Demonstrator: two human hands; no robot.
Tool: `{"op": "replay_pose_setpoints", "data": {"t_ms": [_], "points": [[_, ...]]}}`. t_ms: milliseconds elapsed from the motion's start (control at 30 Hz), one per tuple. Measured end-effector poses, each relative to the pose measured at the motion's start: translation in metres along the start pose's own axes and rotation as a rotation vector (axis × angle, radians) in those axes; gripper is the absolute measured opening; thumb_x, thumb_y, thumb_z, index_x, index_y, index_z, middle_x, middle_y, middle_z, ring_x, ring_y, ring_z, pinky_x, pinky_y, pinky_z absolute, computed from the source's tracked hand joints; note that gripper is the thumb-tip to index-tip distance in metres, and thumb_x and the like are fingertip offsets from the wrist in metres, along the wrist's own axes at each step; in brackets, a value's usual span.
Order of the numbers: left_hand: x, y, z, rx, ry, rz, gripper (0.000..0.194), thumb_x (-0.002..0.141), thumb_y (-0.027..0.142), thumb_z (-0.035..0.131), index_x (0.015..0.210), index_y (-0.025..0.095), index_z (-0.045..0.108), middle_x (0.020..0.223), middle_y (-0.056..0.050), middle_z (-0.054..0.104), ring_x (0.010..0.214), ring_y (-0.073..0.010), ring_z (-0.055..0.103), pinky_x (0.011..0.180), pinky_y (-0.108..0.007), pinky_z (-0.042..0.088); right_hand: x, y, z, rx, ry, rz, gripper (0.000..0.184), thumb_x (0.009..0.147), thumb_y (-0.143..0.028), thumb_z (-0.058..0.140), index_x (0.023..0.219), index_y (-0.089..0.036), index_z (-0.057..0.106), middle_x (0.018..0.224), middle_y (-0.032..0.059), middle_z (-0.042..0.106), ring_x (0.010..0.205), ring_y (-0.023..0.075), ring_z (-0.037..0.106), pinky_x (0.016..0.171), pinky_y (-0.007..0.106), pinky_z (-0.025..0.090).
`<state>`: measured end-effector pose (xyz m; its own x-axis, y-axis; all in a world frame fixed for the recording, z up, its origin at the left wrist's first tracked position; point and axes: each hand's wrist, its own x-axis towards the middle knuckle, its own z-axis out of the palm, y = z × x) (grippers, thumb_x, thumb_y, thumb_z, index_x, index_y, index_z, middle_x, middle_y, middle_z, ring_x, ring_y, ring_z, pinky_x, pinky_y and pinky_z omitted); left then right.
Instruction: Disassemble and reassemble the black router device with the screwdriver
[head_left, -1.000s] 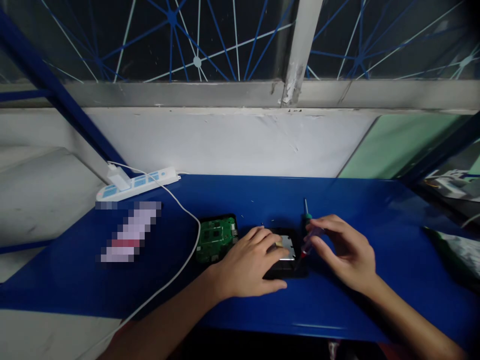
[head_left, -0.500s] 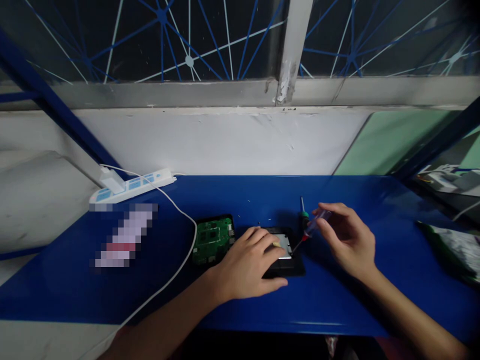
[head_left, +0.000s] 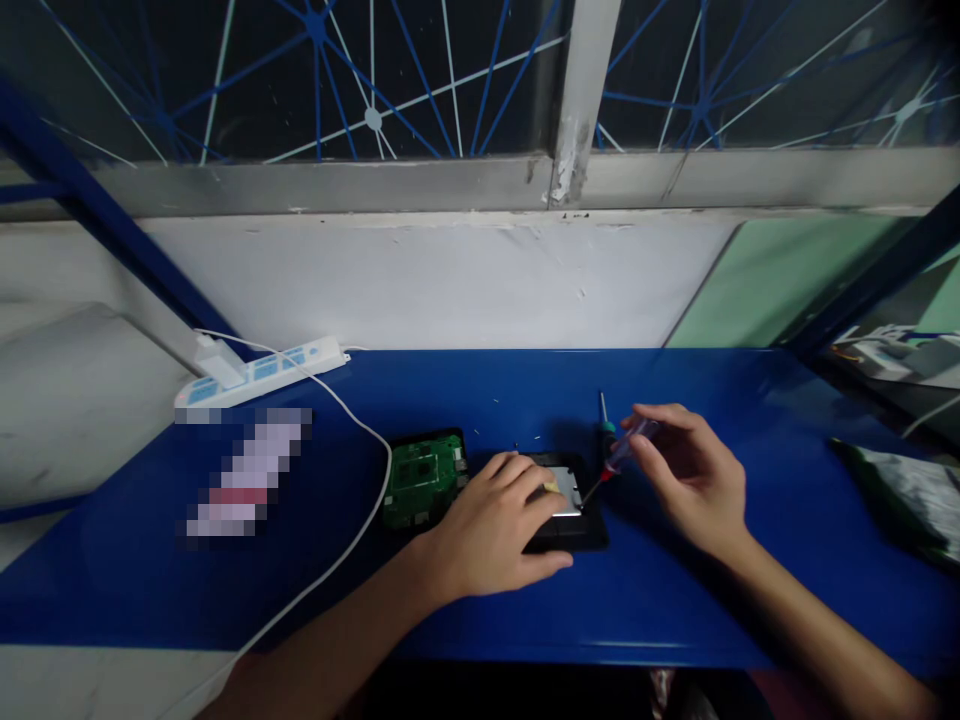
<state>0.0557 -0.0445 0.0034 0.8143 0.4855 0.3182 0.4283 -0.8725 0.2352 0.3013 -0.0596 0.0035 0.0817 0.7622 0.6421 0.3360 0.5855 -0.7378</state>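
My left hand (head_left: 499,525) lies stretched over a black plastic case half (head_left: 589,530), its thumb apart from the fingers. Under and beside those fingers shows a silver metal plate (head_left: 568,490), with a small yellowish patch (head_left: 551,487) by the fingertips. In a thumb-and-finger pinch, my right hand (head_left: 690,480) holds a screwdriver (head_left: 626,450) with a clear purplish handle and a red collar. Its tip slants down to the right edge of the silver plate. Left of my left hand sits a green circuit board (head_left: 421,475) in another black case half.
Behind the case lies a second screwdriver (head_left: 605,425) with a green and black handle; several tiny screws are scattered nearby. A white cable (head_left: 360,535) runs from the power strip (head_left: 266,372). A blurred pale purple item (head_left: 251,475) lies left, a bag (head_left: 915,505) far right.
The screwdriver in my right hand has tilted, its handle swinging away from the case and its tip coming to the plate's right edge. My left hand stays put. The view has shifted slightly.
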Motion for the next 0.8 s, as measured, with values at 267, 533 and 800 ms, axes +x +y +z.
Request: {"op": "replay_pose_setpoints", "data": {"t_ms": [267, 533, 800], "points": [[0.0005, 0.0000, -0.0009, -0.004, -0.016, -0.010, 0.044, 0.086, 0.051, 0.073, 0.117, 0.020, 0.066, 0.118, -0.007, 0.065, 0.113, -0.0285, 0.055, 0.105, -0.045, 0.042, -0.0004, 0.0010, -0.0012, -0.018, -0.031, -0.024, 0.032, 0.093, -0.015, 0.064, 0.123, -0.026, 0.064, 0.101, 0.0059, 0.065, 0.081, 0.0178, 0.069, 0.070, 0.035, 0.062], [-0.0006, -0.0017, -0.0007, -0.010, -0.033, -0.005, 0.043, 0.087, 0.052, 0.071, 0.117, 0.022, 0.066, 0.120, -0.007, 0.064, 0.115, -0.0281, 0.055, 0.107, -0.045, 0.040, 0.0003, -0.0009, -0.0022, -0.026, -0.026, -0.033, 0.032, 0.093, -0.015, 0.064, 0.123, -0.027, 0.064, 0.102, 0.0054, 0.065, 0.082, 0.0172, 0.068, 0.070, 0.033, 0.061], [-0.0014, -0.0008, -0.0007, 0.005, -0.053, 0.024, 0.047, 0.088, 0.053, 0.071, 0.122, 0.021, 0.065, 0.125, -0.009, 0.062, 0.120, -0.0289, 0.053, 0.108, -0.044, 0.041, 0.0019, -0.0004, -0.0022, -0.047, -0.031, -0.035, 0.033, 0.093, -0.016, 0.065, 0.124, -0.026, 0.064, 0.101, 0.0061, 0.065, 0.083, 0.0178, 0.068, 0.069, 0.033, 0.062]]}}
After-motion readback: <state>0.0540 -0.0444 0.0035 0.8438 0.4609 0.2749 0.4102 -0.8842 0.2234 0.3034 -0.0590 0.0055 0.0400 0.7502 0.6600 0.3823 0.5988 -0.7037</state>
